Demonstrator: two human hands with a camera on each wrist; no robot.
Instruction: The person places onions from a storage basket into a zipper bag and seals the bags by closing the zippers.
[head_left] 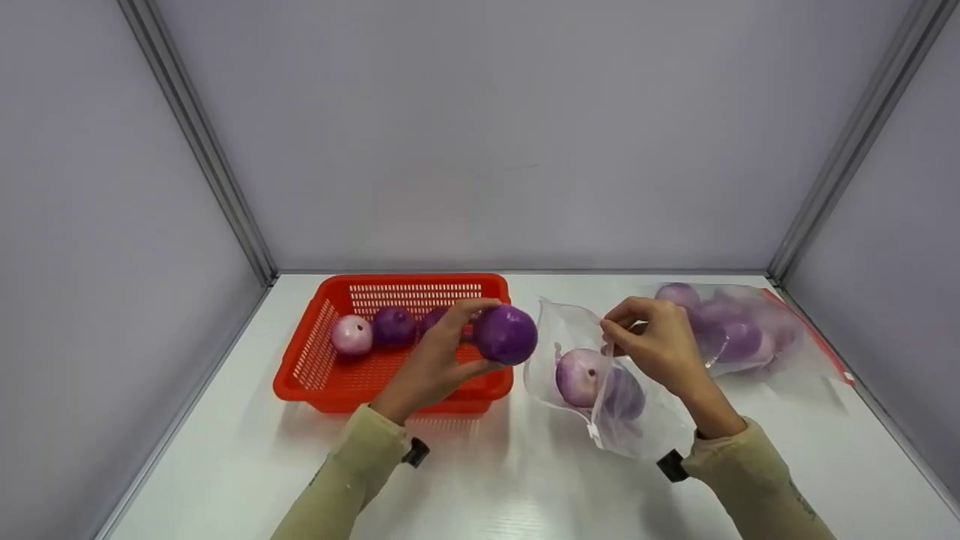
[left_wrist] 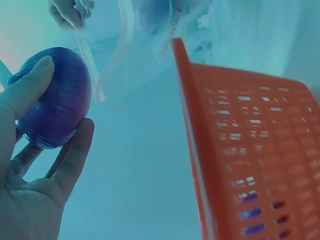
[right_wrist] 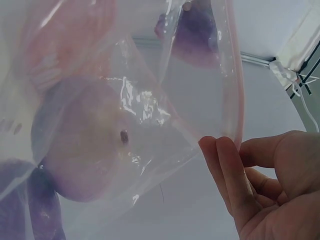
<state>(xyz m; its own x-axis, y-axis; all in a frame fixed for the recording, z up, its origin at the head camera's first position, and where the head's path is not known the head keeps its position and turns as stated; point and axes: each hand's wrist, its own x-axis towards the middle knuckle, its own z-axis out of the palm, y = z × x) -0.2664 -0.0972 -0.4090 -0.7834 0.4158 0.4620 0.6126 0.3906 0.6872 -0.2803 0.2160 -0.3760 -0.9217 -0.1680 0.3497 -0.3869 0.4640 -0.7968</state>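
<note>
My left hand [head_left: 429, 369] grips a purple onion [head_left: 506, 335] between thumb and fingers, above the right edge of a red plastic basket [head_left: 296, 379]. In the left wrist view, the onion [left_wrist: 62, 102] shows a smooth, faintly striped skin. With thumb and fingertips, my right hand [head_left: 660, 345] pinches the edge of a clear zip bag [head_left: 652, 439]. A pale onion [head_left: 577, 377] and a darker onion [head_left: 626, 394] lie inside that bag. The right wrist view shows the pinching fingers [right_wrist: 232, 170] at the bag's rim, with onions visible through the film.
Inside the basket lie a pale onion [head_left: 352, 335] and a purple onion [head_left: 394, 327], with another partly behind my left hand. A second clear bag [head_left: 810, 360] with a red top strip holds several onions at the right. Grey panels [head_left: 517, 135] enclose the white table [head_left: 495, 495].
</note>
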